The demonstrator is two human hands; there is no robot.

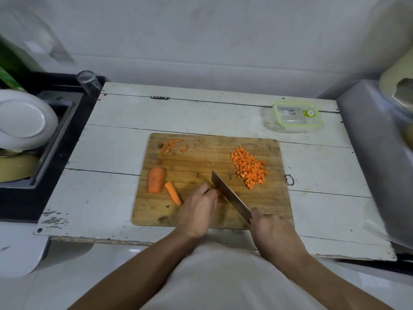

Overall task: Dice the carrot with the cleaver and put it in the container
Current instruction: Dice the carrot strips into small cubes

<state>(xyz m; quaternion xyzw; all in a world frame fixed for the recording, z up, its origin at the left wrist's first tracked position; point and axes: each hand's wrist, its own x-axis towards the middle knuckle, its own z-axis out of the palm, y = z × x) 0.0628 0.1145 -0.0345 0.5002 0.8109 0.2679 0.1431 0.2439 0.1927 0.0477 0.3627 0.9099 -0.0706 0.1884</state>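
Right hand [271,231] curled round the handle of a broad steel cleaver [230,194], handle itself hidden in the grip, blade running up and to the left across a worn rectangular wooden cutting board [201,159]. Left hand [199,209] just left of the blade, fingers bent down over a small orange carrot piece [218,191] and pinning it to the board, only an end of it showing against the steel. Heap of small orange carrot dice [249,167] on the right part of the board, well apart from the blade. Thick stub of carrot [156,180] at the left of the board, with a narrower cut carrot stick [173,193] lying just beside it. Thin orange peelings [169,145] near the far left corner. Board on a scuffed white-painted plank tabletop [111,198]. Clear square plastic container with green-rimmed lid [297,116] at the far right of the tabletop, lid on, away from the board. Off the left edge, white plates [24,118] in a dark rack and a clear drinking glass [88,82].
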